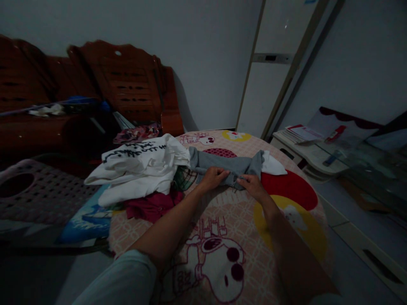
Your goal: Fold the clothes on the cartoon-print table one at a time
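Observation:
A grey garment (pixel 222 164) lies stretched across the far part of a round table with a pink cartoon-print cloth (pixel 222 237). My left hand (pixel 213 177) pinches the garment's near edge, fingers curled closed on the fabric. My right hand (pixel 252 185) grips the same edge a little to the right, fingers also closed on it. A white piece of cloth (pixel 273 166) shows at the garment's right end.
A pile of clothes sits at the table's left: a white printed shirt (pixel 140 167), a dark red garment (pixel 149 205), a green checked piece (pixel 183 178). Wooden chairs (pixel 127 84) stand behind. A pink plastic stool (pixel 34 190) is at left, a low white cabinet (pixel 314 154) at right.

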Motion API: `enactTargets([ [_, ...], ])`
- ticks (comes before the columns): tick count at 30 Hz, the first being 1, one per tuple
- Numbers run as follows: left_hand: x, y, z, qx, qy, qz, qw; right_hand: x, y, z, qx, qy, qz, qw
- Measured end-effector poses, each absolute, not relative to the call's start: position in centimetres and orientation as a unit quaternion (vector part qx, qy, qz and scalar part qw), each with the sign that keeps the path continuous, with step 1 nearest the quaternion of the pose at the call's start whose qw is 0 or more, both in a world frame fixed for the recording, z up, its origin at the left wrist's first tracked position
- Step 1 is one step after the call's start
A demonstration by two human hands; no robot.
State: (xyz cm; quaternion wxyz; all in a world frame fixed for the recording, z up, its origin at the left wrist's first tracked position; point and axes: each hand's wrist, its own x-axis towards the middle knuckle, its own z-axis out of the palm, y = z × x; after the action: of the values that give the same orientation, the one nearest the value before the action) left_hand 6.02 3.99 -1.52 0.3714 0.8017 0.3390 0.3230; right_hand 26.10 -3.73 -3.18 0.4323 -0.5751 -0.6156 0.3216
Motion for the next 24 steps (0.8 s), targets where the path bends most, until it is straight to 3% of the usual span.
enactTargets([
  [13,6.7,2.4,-0.7,0.841,0.306,0.351,0.275,24.9,-4.0,-3.1,-0.548,-0.634,0.318,0.444],
  [19,6.5,1.4,0.4,0.806,0.326,0.447,0.209,24.8,-3.8,-3.1,-0.548,-0.453,0.407,0.574],
  [24,7.3,0.8,-1.1,0.807,0.323,0.367,0.330,25.0,-4.2,-2.1,-0.472,-0.314,0.490,0.662],
])
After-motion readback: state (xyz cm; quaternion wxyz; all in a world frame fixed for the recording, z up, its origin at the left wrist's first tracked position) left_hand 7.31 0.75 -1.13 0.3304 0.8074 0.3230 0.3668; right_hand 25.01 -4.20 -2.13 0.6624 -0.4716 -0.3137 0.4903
